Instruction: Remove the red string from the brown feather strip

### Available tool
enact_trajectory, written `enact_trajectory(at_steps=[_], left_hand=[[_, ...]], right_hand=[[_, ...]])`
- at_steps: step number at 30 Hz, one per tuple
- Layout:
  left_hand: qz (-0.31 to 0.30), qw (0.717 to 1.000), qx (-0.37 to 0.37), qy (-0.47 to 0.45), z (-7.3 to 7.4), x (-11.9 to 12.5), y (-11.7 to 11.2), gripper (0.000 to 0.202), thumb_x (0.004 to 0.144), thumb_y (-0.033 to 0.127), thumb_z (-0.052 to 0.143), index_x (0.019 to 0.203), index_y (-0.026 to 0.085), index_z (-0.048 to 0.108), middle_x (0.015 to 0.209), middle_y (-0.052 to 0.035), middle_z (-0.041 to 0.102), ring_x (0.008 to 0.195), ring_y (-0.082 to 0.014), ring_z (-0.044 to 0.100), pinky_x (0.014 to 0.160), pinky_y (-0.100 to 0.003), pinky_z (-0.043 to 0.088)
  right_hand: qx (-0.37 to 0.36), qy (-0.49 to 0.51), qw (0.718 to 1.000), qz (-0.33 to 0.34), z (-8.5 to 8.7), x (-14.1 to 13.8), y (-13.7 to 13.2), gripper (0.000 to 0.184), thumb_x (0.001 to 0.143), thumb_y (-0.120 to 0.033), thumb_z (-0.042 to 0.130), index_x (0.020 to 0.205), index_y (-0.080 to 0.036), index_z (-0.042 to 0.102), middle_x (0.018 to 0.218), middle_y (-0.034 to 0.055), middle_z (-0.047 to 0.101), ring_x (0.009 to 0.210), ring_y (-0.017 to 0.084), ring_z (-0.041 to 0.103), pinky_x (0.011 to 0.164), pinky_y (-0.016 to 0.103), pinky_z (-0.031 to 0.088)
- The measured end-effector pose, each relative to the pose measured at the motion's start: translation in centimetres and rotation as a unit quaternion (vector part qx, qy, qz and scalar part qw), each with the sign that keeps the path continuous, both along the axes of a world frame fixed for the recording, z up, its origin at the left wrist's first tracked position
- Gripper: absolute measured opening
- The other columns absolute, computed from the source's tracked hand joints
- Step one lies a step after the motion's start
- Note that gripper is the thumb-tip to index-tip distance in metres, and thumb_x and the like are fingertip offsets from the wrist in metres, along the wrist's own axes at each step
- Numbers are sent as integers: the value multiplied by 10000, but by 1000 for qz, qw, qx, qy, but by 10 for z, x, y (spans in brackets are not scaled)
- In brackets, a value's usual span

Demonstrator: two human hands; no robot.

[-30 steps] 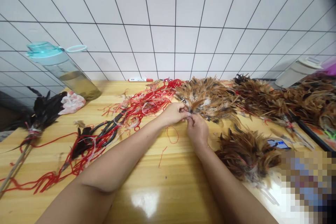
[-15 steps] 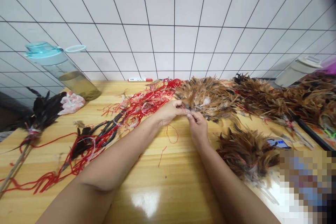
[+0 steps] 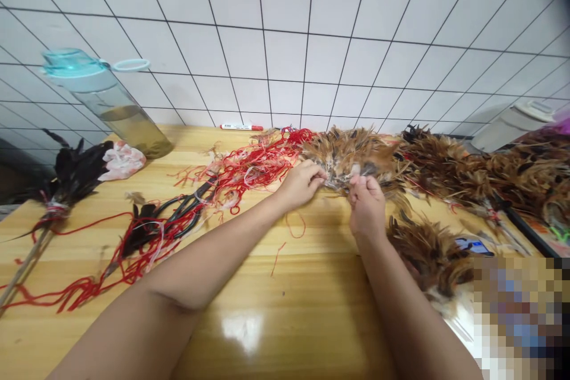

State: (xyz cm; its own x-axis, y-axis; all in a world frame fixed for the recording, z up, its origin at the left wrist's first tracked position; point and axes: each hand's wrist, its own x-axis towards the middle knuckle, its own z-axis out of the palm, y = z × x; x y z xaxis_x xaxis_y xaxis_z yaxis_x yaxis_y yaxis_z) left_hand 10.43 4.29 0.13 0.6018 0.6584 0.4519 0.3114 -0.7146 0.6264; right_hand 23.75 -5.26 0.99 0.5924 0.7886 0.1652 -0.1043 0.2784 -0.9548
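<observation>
Both my hands are at the near edge of a brown feather bundle (image 3: 356, 148) in the middle of the table. My left hand (image 3: 303, 183) is closed in a pinch at the bundle's left side. My right hand (image 3: 367, 205) is closed too, its thumb and fingers pressed together at the right side. Whatever is between the fingertips is too small to make out. Left of my left hand lies a tangle of red string (image 3: 253, 166). A thin red thread (image 3: 296, 225) curls on the wood below the hands.
Black-handled scissors (image 3: 189, 208) lie among strings at left. A black feather duster (image 3: 73, 181) and a tilted-looking water bottle (image 3: 129, 124) stand out farther left. More brown feathers (image 3: 434, 249) and a phone-like blue-screened object (image 3: 474, 246) are at right. A red-white marker (image 3: 241, 127) lies by the wall.
My hands were together at the fingertips and have drawn apart. The right hand has moved rightward; the left is slightly higher, beside the feathers. The view has shifted a little.
</observation>
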Motion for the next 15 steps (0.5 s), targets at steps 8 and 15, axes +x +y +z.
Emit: enact_trajectory(at_steps=[8, 15], left_hand=[[-41, 986, 131, 97, -10, 11, -5, 246, 877, 193, 467, 1056, 160, 631, 993, -101, 583, 933, -198, 515, 840, -329, 438], [-29, 986, 102, 128, -5, 7, 1, 178, 838, 180, 460, 857, 164, 637, 949, -99, 574, 932, -225, 496, 822, -349, 425]], right_hand=[[-56, 5, 998, -13, -6, 10, -12, 318, 765, -500, 633, 735, -197, 540, 478, -100, 285, 424, 60, 203, 421, 233, 122], [-76, -39, 996, -9, -1, -11, -22, 327, 777, -507, 626, 763, -184, 584, 505, -83, 306, 467, 67, 232, 447, 237, 146]])
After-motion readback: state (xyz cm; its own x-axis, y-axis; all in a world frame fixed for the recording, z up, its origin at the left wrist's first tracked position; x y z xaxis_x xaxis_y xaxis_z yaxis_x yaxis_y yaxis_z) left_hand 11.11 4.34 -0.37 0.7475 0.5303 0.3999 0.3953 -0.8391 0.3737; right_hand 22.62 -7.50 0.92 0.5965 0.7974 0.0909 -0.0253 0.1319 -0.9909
